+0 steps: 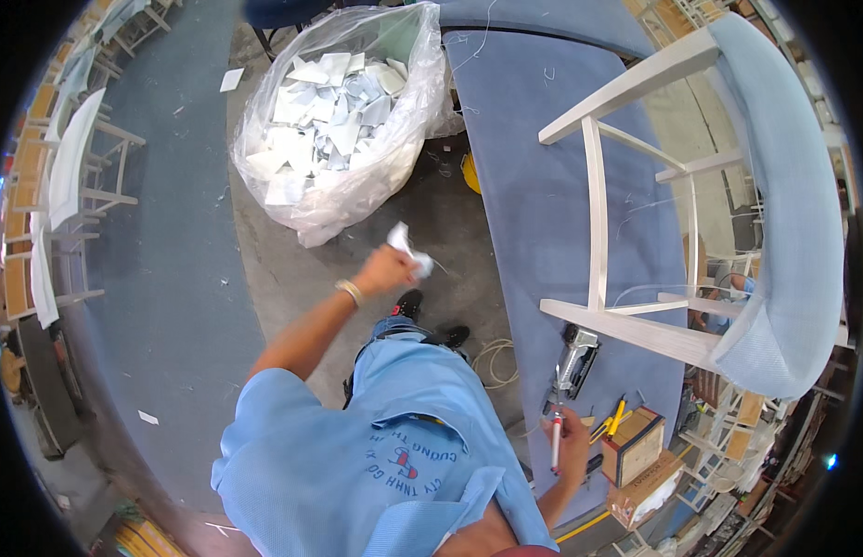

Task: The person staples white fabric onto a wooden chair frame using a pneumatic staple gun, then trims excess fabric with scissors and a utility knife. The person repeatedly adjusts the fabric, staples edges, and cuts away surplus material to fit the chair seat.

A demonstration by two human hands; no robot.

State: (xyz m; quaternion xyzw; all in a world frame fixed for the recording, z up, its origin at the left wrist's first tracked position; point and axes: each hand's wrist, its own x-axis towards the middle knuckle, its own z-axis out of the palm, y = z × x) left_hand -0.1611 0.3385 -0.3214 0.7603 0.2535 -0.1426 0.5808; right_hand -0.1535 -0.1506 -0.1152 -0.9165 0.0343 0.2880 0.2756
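My left arm stretches forward and up, elbow nearly straight, wrist banded; my left hand (387, 269) is closed in a fist, fingers curled tight; my right arm bends low at my side; my right hand (571, 447) is closed too, thumb up, knuckles outward.

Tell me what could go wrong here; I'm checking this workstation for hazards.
The scrap in the left hand is off to the side of the bag, so it may land on the floor. The chair lies on its side on the bench; it might shift. The right hand, holding a pen, is close to the stapler.
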